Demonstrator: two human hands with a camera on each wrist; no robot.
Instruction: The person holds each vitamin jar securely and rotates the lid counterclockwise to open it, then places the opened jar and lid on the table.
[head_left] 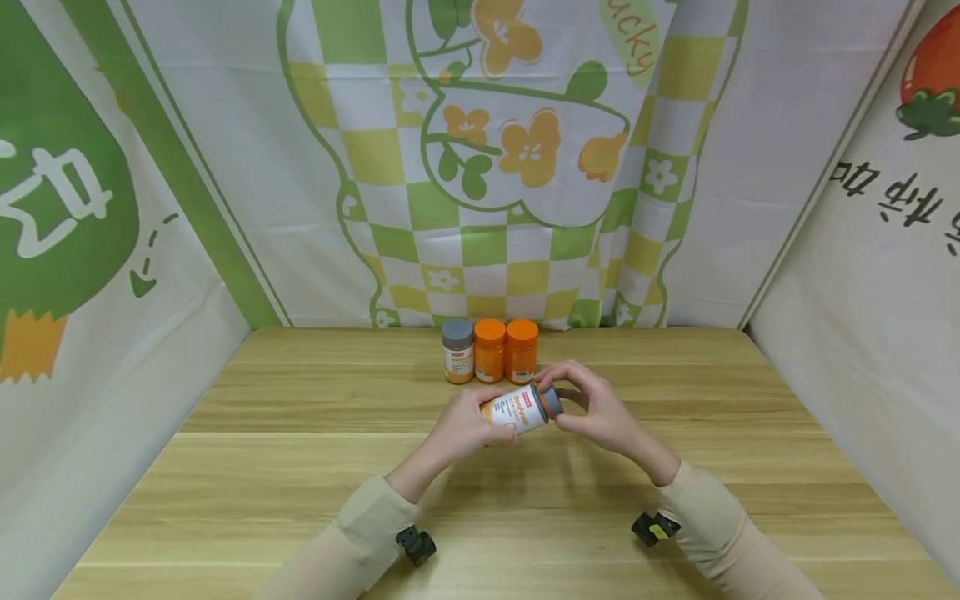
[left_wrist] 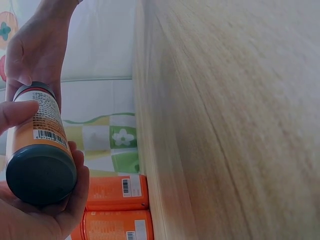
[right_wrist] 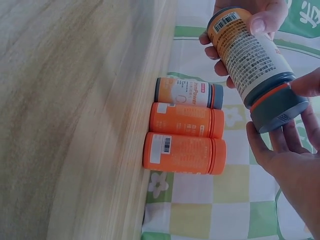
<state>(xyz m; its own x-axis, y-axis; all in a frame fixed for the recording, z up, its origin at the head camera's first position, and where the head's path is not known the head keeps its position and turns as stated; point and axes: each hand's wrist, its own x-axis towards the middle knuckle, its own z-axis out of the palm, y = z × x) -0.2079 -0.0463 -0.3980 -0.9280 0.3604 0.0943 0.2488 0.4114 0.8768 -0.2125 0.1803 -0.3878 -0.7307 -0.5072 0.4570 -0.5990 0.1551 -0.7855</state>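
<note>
Head view: the left hand [head_left: 465, 423] curls its grip round the tilted bottle [head_left: 517, 408], seemingly steadying it above the bench [head_left: 300, 483], while the right hand [head_left: 600, 414] pinches its gray cap [head_left: 552, 403]. Farther off, a gray-capped bottle [head_left: 458, 353] stands left of two orange bottles [head_left: 491, 353], perhaps lined up within easy reach.

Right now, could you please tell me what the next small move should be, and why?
Probably a small twist of the grey cap by the right hand: it grips the cap, while the left hand holds the tilted bottle, and an orange band shows at the cap's base. Which way to turn, I cannot tell.
</note>
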